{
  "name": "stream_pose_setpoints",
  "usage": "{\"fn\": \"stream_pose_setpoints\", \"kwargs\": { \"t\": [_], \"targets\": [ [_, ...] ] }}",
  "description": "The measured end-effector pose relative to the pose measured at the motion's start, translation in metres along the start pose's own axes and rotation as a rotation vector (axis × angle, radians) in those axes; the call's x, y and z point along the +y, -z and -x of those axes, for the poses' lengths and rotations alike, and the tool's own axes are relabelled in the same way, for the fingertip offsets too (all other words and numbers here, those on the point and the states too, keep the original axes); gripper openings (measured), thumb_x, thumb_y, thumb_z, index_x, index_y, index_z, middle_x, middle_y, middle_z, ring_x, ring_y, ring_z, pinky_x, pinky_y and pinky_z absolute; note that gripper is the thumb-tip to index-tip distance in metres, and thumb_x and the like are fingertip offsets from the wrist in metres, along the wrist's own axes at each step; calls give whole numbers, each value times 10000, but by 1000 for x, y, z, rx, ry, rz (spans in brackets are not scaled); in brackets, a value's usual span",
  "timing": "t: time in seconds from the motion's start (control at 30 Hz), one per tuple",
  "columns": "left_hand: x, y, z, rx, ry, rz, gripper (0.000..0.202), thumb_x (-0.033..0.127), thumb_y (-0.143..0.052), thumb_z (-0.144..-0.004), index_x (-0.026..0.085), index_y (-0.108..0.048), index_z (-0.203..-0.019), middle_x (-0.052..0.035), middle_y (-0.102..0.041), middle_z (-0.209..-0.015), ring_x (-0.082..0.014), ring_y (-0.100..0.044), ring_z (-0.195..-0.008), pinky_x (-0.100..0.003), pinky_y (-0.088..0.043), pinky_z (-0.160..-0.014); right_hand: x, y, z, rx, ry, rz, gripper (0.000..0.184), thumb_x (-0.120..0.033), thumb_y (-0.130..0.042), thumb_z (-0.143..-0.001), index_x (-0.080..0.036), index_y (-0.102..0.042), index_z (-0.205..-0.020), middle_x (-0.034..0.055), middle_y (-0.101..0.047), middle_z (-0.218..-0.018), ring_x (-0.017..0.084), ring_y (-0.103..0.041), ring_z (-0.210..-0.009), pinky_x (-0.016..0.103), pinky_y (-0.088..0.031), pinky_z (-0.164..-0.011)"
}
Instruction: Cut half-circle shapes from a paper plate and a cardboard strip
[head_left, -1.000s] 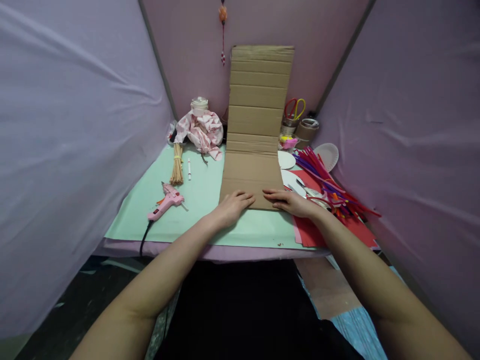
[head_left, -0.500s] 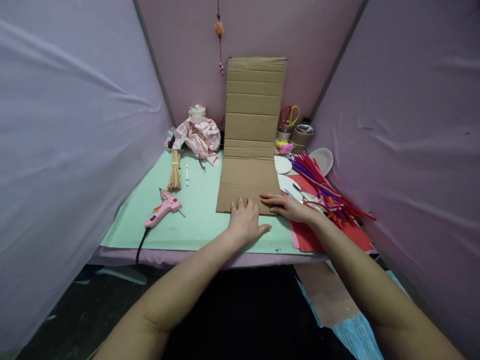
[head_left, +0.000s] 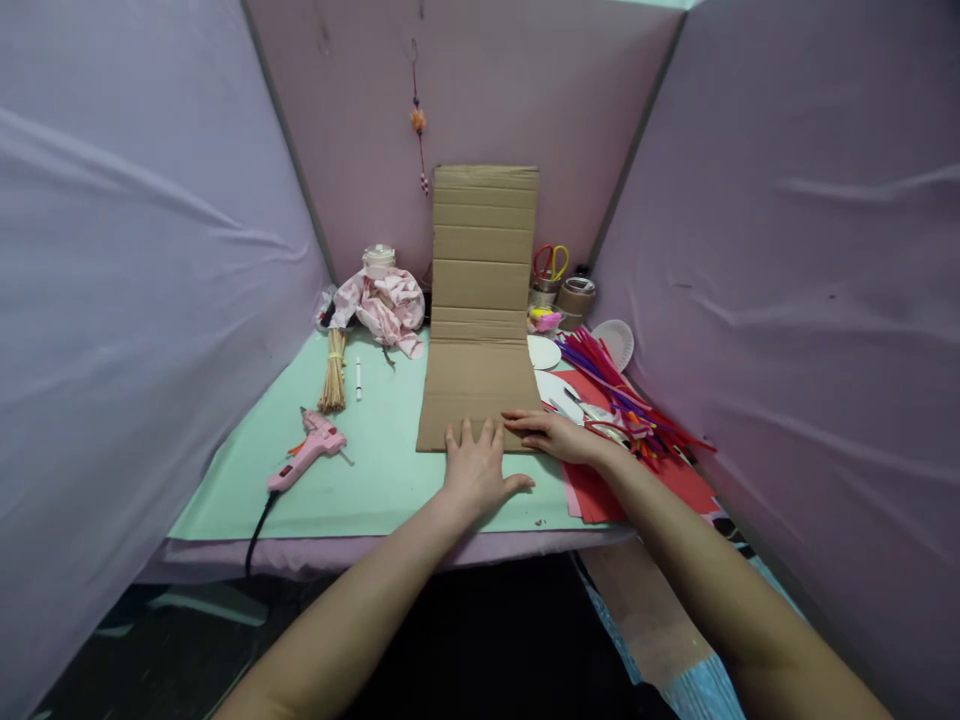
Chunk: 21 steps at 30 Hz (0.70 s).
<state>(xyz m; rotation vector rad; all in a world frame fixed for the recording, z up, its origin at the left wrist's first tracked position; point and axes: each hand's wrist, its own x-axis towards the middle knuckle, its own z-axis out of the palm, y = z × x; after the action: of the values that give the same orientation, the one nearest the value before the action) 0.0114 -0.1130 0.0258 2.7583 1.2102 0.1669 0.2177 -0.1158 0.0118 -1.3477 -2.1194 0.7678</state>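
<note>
A long brown cardboard sheet [head_left: 480, 385] with several crosswise creases lies at the middle of the table, its far part bent up against the back wall. My left hand [head_left: 477, 470] lies flat over the sheet's near edge, fingers spread on the cardboard and thumb pointing right. Just beside it, my right hand [head_left: 551, 434] rests at the sheet's lower right corner with fingers stretched out to the left. Neither hand grips anything. To the left lies a pink hot glue gun [head_left: 309, 455] with a black cord.
A bundle of thin sticks [head_left: 333, 372] and a white marker [head_left: 358, 380] lie left. Pink-white cloth [head_left: 390, 308] sits behind them. Right are red paper [head_left: 592, 497], pipe cleaners [head_left: 637, 405], a paper plate [head_left: 615, 345], scissors [head_left: 551, 262] in a can and a tape roll [head_left: 577, 300].
The camera view has tilted up and shifted slightly right, so everything appears lower and further left. Both hands keep nearly the same place on the cardboard sheet.
</note>
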Motion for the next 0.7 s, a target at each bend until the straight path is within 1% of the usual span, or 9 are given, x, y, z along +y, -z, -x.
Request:
{"fn": "stream_pose_setpoints", "kwargs": {
  "t": [0.07, 0.13, 0.23, 0.27, 0.3, 0.33, 0.43, 0.53, 0.7],
  "targets": [
    [0, 0, -1, 2, 0, -12, 931, 784, -413, -742, 180, -360, -1448, -152, -335, -1519, -457, -206, -1386, -670, -109, -1077, -3, 4, 1, 11, -2, 12, 396, -217, -583, -845, -242, -630, -1237, 84, -499, -1423, 244, -482, -1294, 425, -402, -1066],
    [0, 0, -1, 2, -3, -24, 916, 778, -425, -743, 184, -378, -1439, -154, -348, -1512, -464, -226, -1376, -673, -126, -1071, -7, 15, 5, 95, -7, 41, 379, -226, -576, -848, -244, -637, -1222, 83, -500, -1422, 245, -483, -1292, 431, -394, -1069],
    [0, 1, -2, 12, -10, -33, 901, 772, -426, -749, 181, -396, -1428, -157, -369, -1500, -471, -256, -1360, -675, -147, -1065, -15, 46, 19, 408, -38, 130, 341, -258, -537, -873, -232, -643, -1196, 91, -562, -1356, 245, -508, -1260, 427, -394, -1061],
    [0, 1, -2, 14, -14, -36, 900, 770, -430, -750, 178, -397, -1427, -158, -368, -1500, -473, -261, -1357, -677, -150, -1063, -17, 58, 26, 497, -72, 171, 333, -271, -524, -880, -216, -646, -1185, 101, -597, -1309, 246, -542, -1218, 410, -423, -1030],
    [0, 1, -2, 13, -16, -38, 901, 768, -434, -749, 176, -397, -1427, -160, -363, -1503, -476, -260, -1356, -682, -152, -1059, -20, 69, 32, 549, -137, 225, 327, -282, -513, -885, -201, -650, -1171, 106, -638, -1244, 246, -587, -1148, 388, -462, -975],
    [0, 1, -3, 9, -15, -41, 902, 766, -437, -750, 174, -394, -1429, -160, -356, -1506, -479, -256, -1357, -687, -154, -1056, -22, 79, 39, 555, -230, 297, 321, -287, -503, -889, -192, -655, -1155, 107, -671, -1180, 244, -625, -1071, 370, -487, -920],
    [0, 1, -3, 0, -15, -50, 908, 762, -438, -753, 162, -388, -1432, -161, -345, -1511, -484, -236, -1364, -691, -152, -1054, -27, 97, 54, 425, -477, 511, 267, -262, -488, -881, -179, -710, -1003, 101, -733, -983, 236, -672, -868, 326, -501, -782],
    [1, 2, -3, -5, -19, -53, 917, 763, -441, -751, 151, -386, -1432, -165, -347, -1509, -481, -239, -1364, -686, -155, -1057, -27, 96, 58, 322, -555, 590, 222, -226, -513, -848, -176, -729, -852, 109, -740, -862, 237, -670, -776, 298, -475, -698],
    [1, 3, -3, -7, -19, -58, 914, 765, -444, -747, 161, -392, -1430, -158, -334, -1518, -479, -229, -1370, -685, -142, -1063, -21, 83, 42, 234, -674, 685, 211, -234, -539, -843, -148, -731, -857, 181, -727, -887, 281, -673, -831, 317, -457, -718]
  ]
}}
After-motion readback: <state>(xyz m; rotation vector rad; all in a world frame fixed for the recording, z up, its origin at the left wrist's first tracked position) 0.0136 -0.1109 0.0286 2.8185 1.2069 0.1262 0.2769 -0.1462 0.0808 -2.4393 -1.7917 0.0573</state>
